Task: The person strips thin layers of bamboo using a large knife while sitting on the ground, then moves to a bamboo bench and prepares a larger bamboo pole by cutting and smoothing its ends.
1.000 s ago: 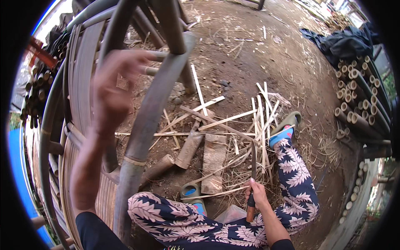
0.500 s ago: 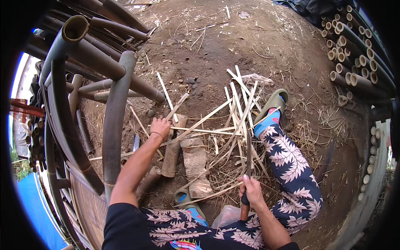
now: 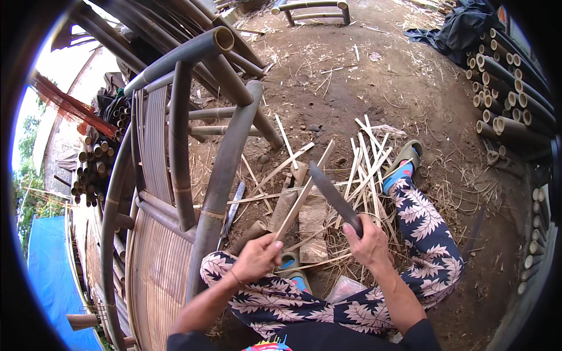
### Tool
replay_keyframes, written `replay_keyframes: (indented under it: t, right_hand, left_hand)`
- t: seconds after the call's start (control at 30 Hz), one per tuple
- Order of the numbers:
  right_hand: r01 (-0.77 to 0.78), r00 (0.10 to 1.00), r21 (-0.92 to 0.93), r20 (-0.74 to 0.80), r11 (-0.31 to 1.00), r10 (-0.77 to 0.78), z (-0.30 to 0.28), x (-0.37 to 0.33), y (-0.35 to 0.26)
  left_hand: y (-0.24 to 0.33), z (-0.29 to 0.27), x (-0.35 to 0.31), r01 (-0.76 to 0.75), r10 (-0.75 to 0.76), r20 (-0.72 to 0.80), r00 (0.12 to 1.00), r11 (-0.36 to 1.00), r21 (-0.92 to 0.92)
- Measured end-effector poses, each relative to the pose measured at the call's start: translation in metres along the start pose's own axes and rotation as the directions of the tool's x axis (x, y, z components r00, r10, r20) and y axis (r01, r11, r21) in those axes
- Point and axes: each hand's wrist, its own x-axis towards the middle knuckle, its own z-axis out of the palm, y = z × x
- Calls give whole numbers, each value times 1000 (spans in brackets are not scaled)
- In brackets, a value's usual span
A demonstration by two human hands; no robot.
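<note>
A long split bamboo strip [image 3: 310, 184] is pinched at its near end in my left hand [image 3: 256, 258], pointing forward and slightly right. My right hand [image 3: 369, 243] is closed around the handle of a broad-bladed machete [image 3: 333, 196]. Its dark blade slants forward and left, its tip close to the strip; whether they touch I cannot tell. Below them on the ground are a flat wooden block [image 3: 313, 234] and a short bamboo log [image 3: 284, 207]. Pale bamboo strips [image 3: 370, 161] lie in a loose heap ahead of my right hand.
A bamboo chair [image 3: 216, 205] stands close on my left. Another blade-like tool [image 3: 235, 206] lies on the ground beside it. Stacked bamboo poles [image 3: 509, 88] rise at the far right. Shavings litter the dirt floor [image 3: 433, 123], and a small bamboo bench [image 3: 313, 7] stands far ahead.
My left hand has drawn back toward me, bringing up a bamboo strip. My right hand has raised the machete and tilted its blade leftward. The view has turned toward the left.
</note>
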Motion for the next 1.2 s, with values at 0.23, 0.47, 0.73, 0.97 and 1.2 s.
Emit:
replay_keyframes:
  t: [0.23,0.47,0.73,0.97,1.2]
  right_hand:
    - [274,961,-165,89,948,-262,15,-37,-19]
    - [196,978,-297,-16,935,-210,4,-11,-3]
    - [-24,1000,-334,-3,942,25,-39,40,19]
    - [-49,996,-123,-81,991,40,-76,48,2]
    - [325,946,-143,43,935,-322,4,-50,-26]
  left_hand:
    - [-37,68,4,-375,389,-203,899,921,106]
    - [-58,87,-25,-392,433,-192,881,894,216]
    - [-103,64,-80,-359,397,-101,912,894,267]
    - [-102,51,-99,-242,240,-44,970,923,-300]
    - [-18,84,-22,-331,359,-33,933,817,-472]
